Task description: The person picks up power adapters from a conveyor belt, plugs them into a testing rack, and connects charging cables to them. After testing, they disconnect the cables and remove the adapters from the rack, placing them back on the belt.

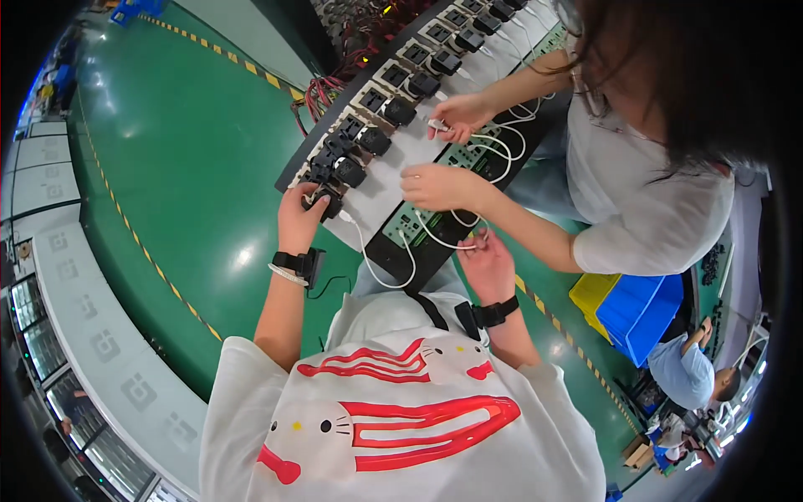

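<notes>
My left hand [299, 219] is closed around a black power adapter [321, 204] at the near left end of a long bench [376, 188]. A white cable [361, 238] leads from beside that adapter to a green circuit board strip [400, 227] along the bench edge. Just off this edge, my right hand [492, 266] pinches another white cable [439, 242], whose other end meets the board. Its fingertips partly hide the cable end. More black adapters [374, 140] sit in a row of sockets [351, 127] up the bench.
At my right, a co-worker holds a white plug in one hand [462, 117]; the other hand [437, 186] rests over the bench. Red wires [318, 102] hang behind the sockets. Blue [648, 314] and yellow [592, 301] bins stand right, and a white counter [100, 335] curves along the left.
</notes>
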A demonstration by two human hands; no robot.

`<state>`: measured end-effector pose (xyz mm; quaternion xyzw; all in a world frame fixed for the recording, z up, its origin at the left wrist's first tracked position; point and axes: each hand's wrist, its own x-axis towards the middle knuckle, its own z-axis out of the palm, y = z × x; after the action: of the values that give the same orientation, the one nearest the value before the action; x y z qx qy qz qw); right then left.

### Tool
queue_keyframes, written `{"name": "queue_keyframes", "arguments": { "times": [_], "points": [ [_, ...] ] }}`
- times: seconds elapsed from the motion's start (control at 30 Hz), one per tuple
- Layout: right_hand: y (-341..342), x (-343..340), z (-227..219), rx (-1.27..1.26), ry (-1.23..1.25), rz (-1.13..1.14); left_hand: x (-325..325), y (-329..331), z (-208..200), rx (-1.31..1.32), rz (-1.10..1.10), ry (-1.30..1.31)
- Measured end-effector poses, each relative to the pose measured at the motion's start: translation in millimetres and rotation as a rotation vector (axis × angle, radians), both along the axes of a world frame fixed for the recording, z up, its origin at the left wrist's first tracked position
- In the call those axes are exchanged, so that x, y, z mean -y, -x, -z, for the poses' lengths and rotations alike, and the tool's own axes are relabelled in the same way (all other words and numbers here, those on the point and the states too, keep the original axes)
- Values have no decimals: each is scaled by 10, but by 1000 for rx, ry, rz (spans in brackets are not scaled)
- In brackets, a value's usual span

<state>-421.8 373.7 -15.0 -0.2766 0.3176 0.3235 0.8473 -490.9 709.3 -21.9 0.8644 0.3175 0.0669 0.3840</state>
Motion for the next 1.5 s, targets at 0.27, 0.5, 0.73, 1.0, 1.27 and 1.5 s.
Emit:
{"name": "queue_keyframes", "arguments": {
  "times": [0.27, 0.5, 0.73, 1.0, 1.27, 1.5],
  "points": [
    [94, -52, -840, 1151, 417, -693, 9, -309, -162, 128, 151, -156],
    [-180, -280, -1475, 1285, 177, -811, 131, -662, -290, -55, 291, -270],
    [-246, -1286, -163, 888, 601, -908, 163, -702, -210, -77, 232, -267],
    [-219, -1713, 558, 876, 759, -819, 126, -713, -191, -101, 219, -224],
    [-212, -1825, 569, 1002, 823, -706, 135, -720, -114, -58, 199, -154],
    [-363, -1815, 600, 1078, 886, -904, 73, -852, -211, -107, 285, -153]
  ]
}}
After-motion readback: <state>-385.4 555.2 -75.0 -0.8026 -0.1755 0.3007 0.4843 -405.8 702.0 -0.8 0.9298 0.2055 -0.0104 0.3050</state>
